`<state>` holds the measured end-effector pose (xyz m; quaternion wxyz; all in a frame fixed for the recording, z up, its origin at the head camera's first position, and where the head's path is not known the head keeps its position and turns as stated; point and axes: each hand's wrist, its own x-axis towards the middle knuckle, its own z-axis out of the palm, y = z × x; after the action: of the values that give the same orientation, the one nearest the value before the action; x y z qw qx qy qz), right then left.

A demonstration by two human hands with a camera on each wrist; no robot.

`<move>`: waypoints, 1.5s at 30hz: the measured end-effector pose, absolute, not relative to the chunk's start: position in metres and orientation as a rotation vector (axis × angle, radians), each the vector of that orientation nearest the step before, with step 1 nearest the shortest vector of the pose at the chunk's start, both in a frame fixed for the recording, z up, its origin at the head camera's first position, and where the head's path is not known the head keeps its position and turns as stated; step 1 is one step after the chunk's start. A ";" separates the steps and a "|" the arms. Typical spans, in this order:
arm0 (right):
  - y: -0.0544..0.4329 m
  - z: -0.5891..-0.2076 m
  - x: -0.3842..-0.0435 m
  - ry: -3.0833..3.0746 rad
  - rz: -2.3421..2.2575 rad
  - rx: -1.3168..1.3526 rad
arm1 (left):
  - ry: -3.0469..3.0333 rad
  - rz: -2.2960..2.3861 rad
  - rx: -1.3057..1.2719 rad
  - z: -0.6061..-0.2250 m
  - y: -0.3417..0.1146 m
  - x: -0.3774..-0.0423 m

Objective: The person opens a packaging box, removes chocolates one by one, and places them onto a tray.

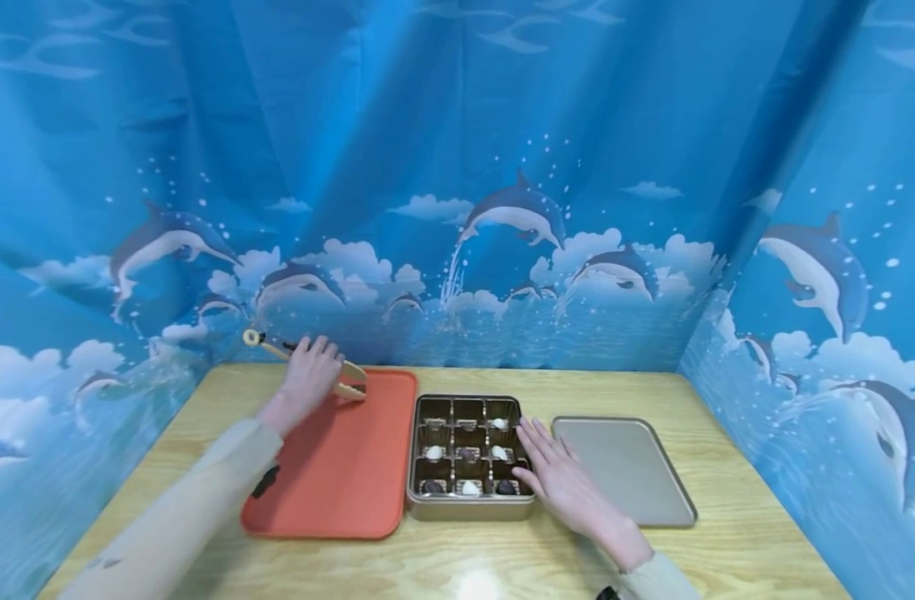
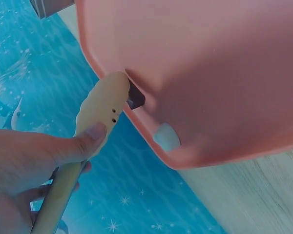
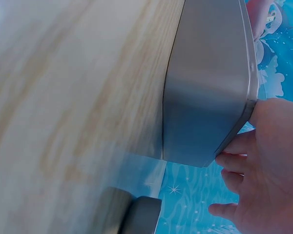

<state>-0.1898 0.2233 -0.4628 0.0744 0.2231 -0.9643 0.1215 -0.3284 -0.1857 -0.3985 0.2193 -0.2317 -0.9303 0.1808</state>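
- Left hand (image 1: 311, 373): closed on the tongs (image 2: 95, 105), thumb along the upper arm. It is over the far-left part of the red tray (image 1: 330, 479).
- Tongs: long axis runs from the ring end, at far left, rightward and slightly toward me. The tips therefore point to the box side, not back at my body.
- Pale piece (image 2: 167, 137): in the tray's far-left corner, near the rim, apart from the tongs; seen in the left wrist view only.
- Dark piece (image 2: 136, 95): at the tongs' tips, by the tray's far rim, left of the box. My left hand is plainly the nearer. One tip covers part of it; I cannot tell whether it is clamped.
- Compartmented box (image 1: 470, 508): just right of the tray, lying rightward and nearer to me than the tips. Pale and dark pieces sit in the front row; the back-right compartment has a pale one.
- Right hand (image 1: 562, 483): grasping nothing, fingers extended, fingertips touching the box's right side. The box lies between it and the dark piece.
- Lid (image 1: 615, 467): flat on the table, right of the box, beyond my right hand.
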 end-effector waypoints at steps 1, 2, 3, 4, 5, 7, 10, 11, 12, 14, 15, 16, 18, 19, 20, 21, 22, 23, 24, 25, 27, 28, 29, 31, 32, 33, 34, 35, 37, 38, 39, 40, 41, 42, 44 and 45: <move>0.223 -0.463 -0.190 -2.891 0.371 0.669 | -2.575 0.493 -0.636 -0.398 -0.186 -0.328; 0.223 -0.462 -0.189 -2.889 0.380 0.669 | -2.573 0.484 -0.632 -0.397 -0.187 -0.327; 0.223 -0.462 -0.189 -2.885 0.382 0.668 | -2.572 0.474 -0.630 -0.396 -0.187 -0.326; 0.223 -0.462 -0.189 -2.879 0.386 0.670 | -2.572 0.461 -0.625 -0.394 -0.186 -0.325; 0.223 -0.462 -0.189 -2.876 0.387 0.670 | -2.570 0.437 -0.624 -0.393 -0.185 -0.323; 0.223 -0.462 -0.189 -2.878 0.386 0.665 | -2.565 0.379 -0.630 -0.390 -0.182 -0.320; 0.223 -0.462 -0.189 -2.885 0.386 0.658 | -2.557 0.314 -0.654 -0.385 -0.171 -0.312; 0.223 -0.462 -0.189 -2.890 0.384 0.655 | -2.555 0.298 -0.665 -0.384 -0.167 -0.310; 0.223 -0.462 -0.189 -2.892 0.382 0.655 | -2.553 0.286 -0.675 -0.383 -0.163 -0.307; 0.223 -0.462 -0.189 -2.891 0.385 0.656 | -2.543 0.272 -0.697 -0.380 -0.154 -0.303; 0.222 -0.462 -0.189 -2.889 0.384 0.657 | -2.534 0.266 -0.707 -0.379 -0.149 -0.301; 0.222 -0.462 -0.189 -2.887 0.379 0.655 | -2.524 0.266 -0.719 -0.378 -0.144 -0.300; 0.223 -0.462 -0.188 -2.879 0.377 0.655 | -2.497 0.258 -0.743 -0.376 -0.132 -0.298; 0.223 -0.462 -0.188 -2.879 0.376 0.654 | -2.476 0.265 -0.756 -0.375 -0.127 -0.298; 0.223 -0.462 -0.188 -2.878 0.371 0.654 | -2.453 0.271 -0.770 -0.374 -0.121 -0.297; 0.223 -0.461 -0.187 -2.879 0.368 0.654 | -2.435 0.274 -0.785 -0.372 -0.115 -0.296; 0.223 -0.461 -0.187 -2.883 0.369 0.655 | -2.420 0.277 -0.799 -0.371 -0.110 -0.296; 0.223 -0.461 -0.186 -2.889 0.372 0.655 | -2.403 0.280 -0.813 -0.370 -0.105 -0.296; 0.223 -0.461 -0.186 -2.898 0.368 0.654 | -2.385 0.291 -0.828 -0.369 -0.099 -0.296; 0.224 -0.461 -0.186 -2.906 0.365 0.653 | -2.373 0.307 -0.843 -0.368 -0.094 -0.296; 0.224 -0.461 -0.185 -2.917 0.369 0.650 | -2.359 0.323 -0.870 -0.367 -0.083 -0.296; 0.224 -0.461 -0.185 -2.923 0.365 0.648 | -2.356 0.333 -0.883 -0.366 -0.078 -0.297; 0.224 -0.461 -0.185 -2.924 0.366 0.650 | -2.354 0.348 -0.896 -0.366 -0.072 -0.297; 0.225 -0.461 -0.184 -2.933 0.363 0.647 | -2.346 0.373 -0.925 -0.366 -0.062 -0.299; 0.225 -0.461 -0.184 -2.934 0.364 0.646 | -2.340 0.381 -0.941 -0.365 -0.056 -0.299; 0.225 -0.460 -0.184 -2.937 0.360 0.646 | -2.339 0.390 -0.956 -0.365 -0.051 -0.300; 0.225 -0.460 -0.184 -2.937 0.359 0.645 | -2.338 0.398 -0.973 -0.365 -0.046 -0.300; 0.225 -0.460 -0.184 -2.937 0.358 0.645 | -2.330 0.407 -0.991 -0.365 -0.041 -0.301; 0.225 -0.461 -0.184 -2.939 0.348 0.644 | -2.321 0.431 -1.024 -0.365 -0.031 -0.301; 0.225 -0.461 -0.184 -2.939 0.346 0.646 | -2.319 0.447 -1.038 -0.364 -0.027 -0.302; 0.225 -0.461 -0.184 -2.942 0.341 0.646 | -2.317 0.463 -1.050 -0.364 -0.022 -0.302; 0.226 -0.461 -0.184 -2.944 0.338 0.646 | -2.314 0.486 -1.061 -0.363 -0.018 -0.302; 0.226 -0.461 -0.185 -2.944 0.339 0.646 | -2.315 0.523 -1.065 -0.363 -0.013 -0.302; 0.226 -0.462 -0.185 -2.944 0.343 0.648 | -2.320 0.558 -1.068 -0.362 -0.009 -0.303; 0.226 -0.461 -0.185 -2.946 0.348 0.648 | -2.331 0.630 -1.075 -0.361 -0.001 -0.303; 0.226 -0.461 -0.185 -2.947 0.351 0.647 | -2.341 0.661 -1.083 -0.361 0.002 -0.304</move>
<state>-0.1849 0.2262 -0.4613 0.0522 0.2128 -0.9689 0.1153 -0.3036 0.0023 -0.3606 0.2373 -0.3950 -0.8542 0.2410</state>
